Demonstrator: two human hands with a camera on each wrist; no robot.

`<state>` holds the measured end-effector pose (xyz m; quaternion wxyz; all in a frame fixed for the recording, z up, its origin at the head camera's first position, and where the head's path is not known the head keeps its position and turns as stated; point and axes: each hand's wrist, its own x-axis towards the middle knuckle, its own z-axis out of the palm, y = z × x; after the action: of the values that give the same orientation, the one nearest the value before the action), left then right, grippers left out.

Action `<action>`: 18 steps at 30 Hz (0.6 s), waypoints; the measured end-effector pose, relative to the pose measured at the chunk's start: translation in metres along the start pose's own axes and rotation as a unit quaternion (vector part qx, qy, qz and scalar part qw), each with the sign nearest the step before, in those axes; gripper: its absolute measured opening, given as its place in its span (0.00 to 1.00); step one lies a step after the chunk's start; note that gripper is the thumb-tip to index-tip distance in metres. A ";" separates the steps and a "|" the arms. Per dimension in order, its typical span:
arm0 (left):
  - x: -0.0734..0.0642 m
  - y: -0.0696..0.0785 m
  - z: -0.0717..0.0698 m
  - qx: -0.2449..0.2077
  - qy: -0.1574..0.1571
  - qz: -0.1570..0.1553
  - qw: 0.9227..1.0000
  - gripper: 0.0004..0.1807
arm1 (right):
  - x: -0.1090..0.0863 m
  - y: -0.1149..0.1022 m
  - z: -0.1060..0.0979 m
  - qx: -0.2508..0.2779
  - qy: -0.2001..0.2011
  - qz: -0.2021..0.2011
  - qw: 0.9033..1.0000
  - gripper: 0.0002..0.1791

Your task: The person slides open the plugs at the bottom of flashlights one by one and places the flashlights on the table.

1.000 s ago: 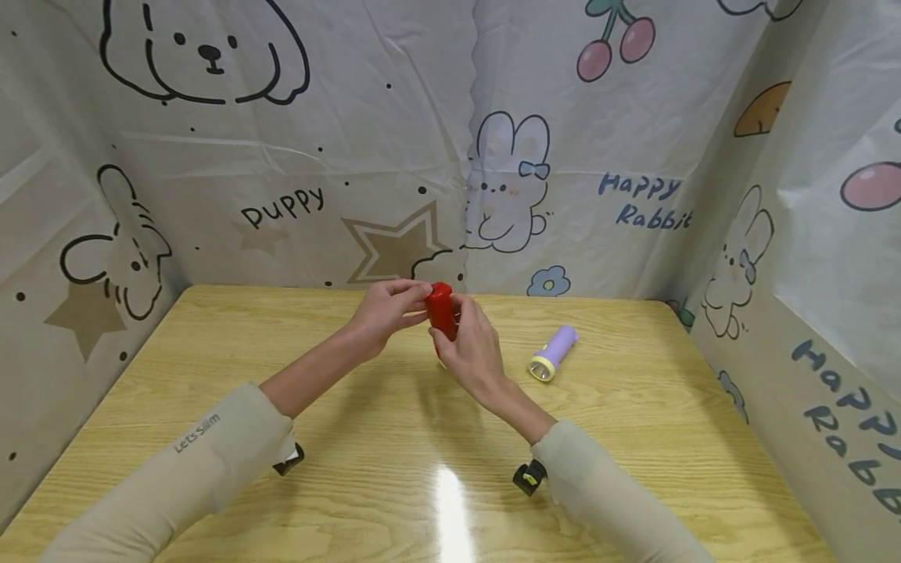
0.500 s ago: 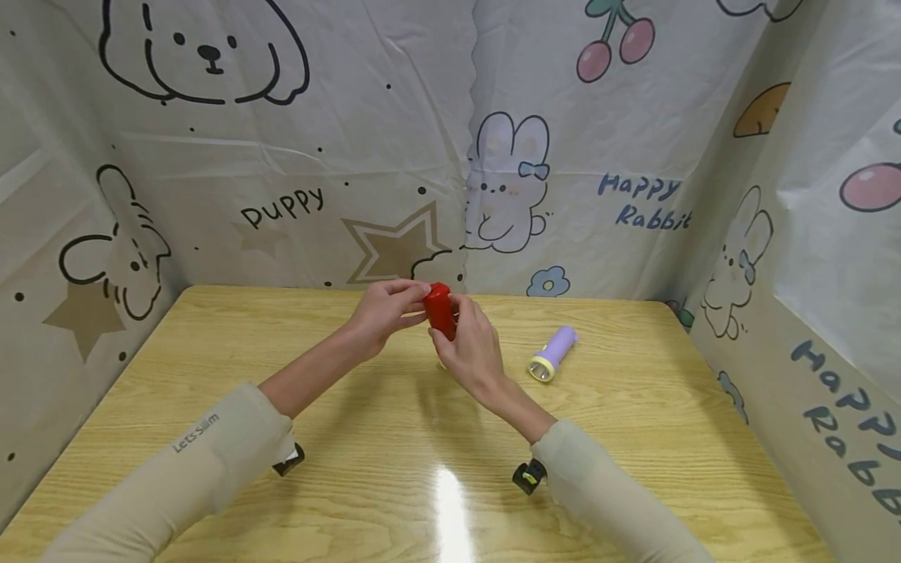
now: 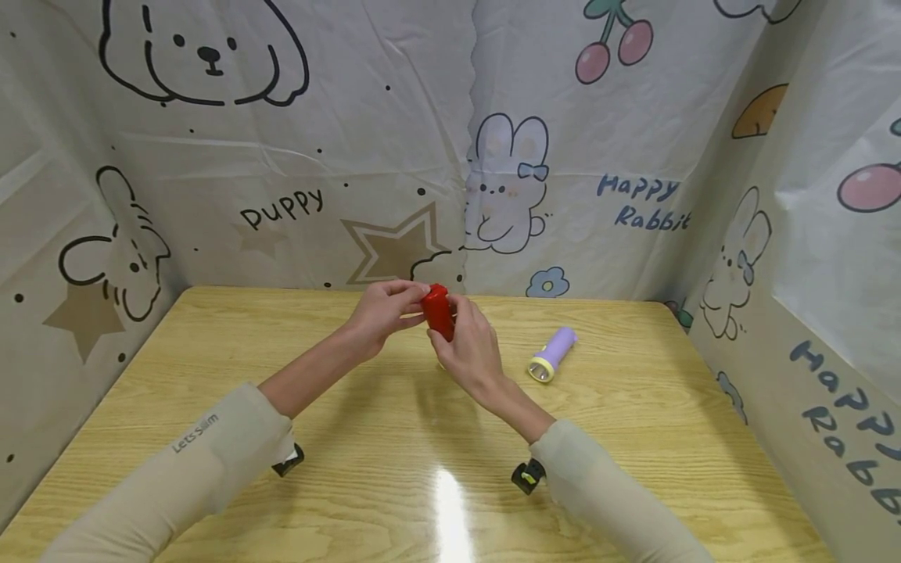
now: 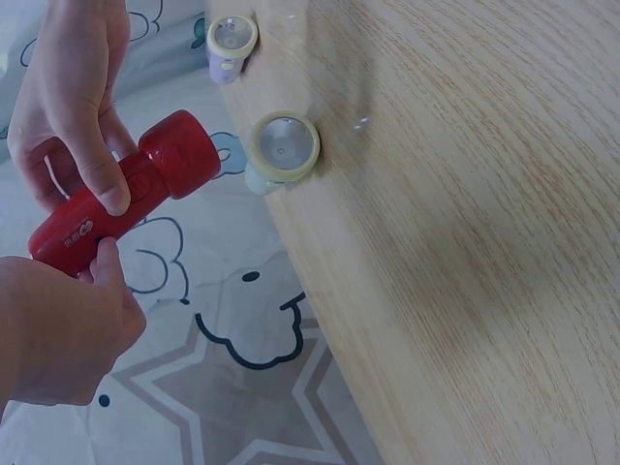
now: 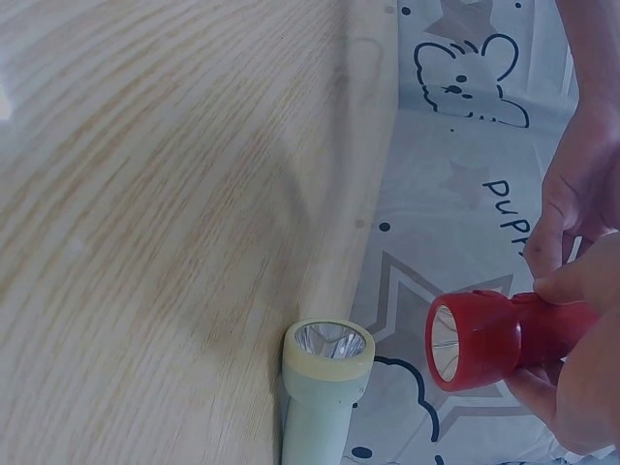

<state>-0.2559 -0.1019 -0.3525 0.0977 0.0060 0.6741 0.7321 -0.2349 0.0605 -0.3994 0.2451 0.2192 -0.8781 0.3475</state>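
A red flashlight point(image 3: 438, 311) is held above the table, its tail end up and its lens end tilted down. My right hand point(image 3: 472, 344) grips its body, thumb on one side and fingers on the other. At the tail, the fingertips of my left hand point(image 3: 380, 313) pinch the end. The flashlight's lens end point(image 5: 448, 344) faces left in the right wrist view. Below it stands a light green flashlight point(image 5: 320, 417) with a pale yellow rim, mostly hidden behind my right hand in the head view.
A purple flashlight point(image 3: 561, 344) with a yellow rim lies on the wooden table point(image 3: 394, 469), right of my hands. Behind the table hangs a printed cloth point(image 3: 394, 141), which also covers both sides. Dark wrist devices point(image 3: 528, 475) sit under the sleeves.
The red flashlight's top has tilted very slightly to the left between my hands. Both hands keep nearly the same place, and the purple flashlight has not moved.
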 end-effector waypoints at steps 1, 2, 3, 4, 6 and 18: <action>0.000 0.000 0.000 0.001 0.001 0.000 1.000 0.18 | 0.000 0.000 0.000 0.000 0.000 0.000 1.000 0.28; 0.000 0.000 0.000 0.003 0.002 -0.001 1.000 0.18 | 0.000 0.000 0.000 -0.001 0.000 -0.001 1.000 0.28; -0.001 0.000 0.000 0.004 0.002 -0.001 1.000 0.18 | 0.000 0.000 0.000 -0.002 0.000 -0.001 1.000 0.27; -0.001 0.000 0.000 0.005 0.003 -0.002 1.000 0.18 | 0.000 0.000 0.000 -0.004 -0.001 -0.002 1.000 0.27; -0.001 0.000 0.000 0.006 0.004 -0.002 1.000 0.18 | 0.000 0.000 0.000 -0.007 -0.001 -0.003 1.000 0.27; 0.000 -0.001 0.000 0.005 0.006 -0.006 1.000 0.18 | 0.000 0.000 0.000 -0.016 -0.003 -0.006 1.000 0.27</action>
<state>-0.2559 -0.1020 -0.3537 0.0975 -0.0021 0.6784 0.7282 -0.2352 0.0603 -0.3993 0.2477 0.2219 -0.8829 0.3316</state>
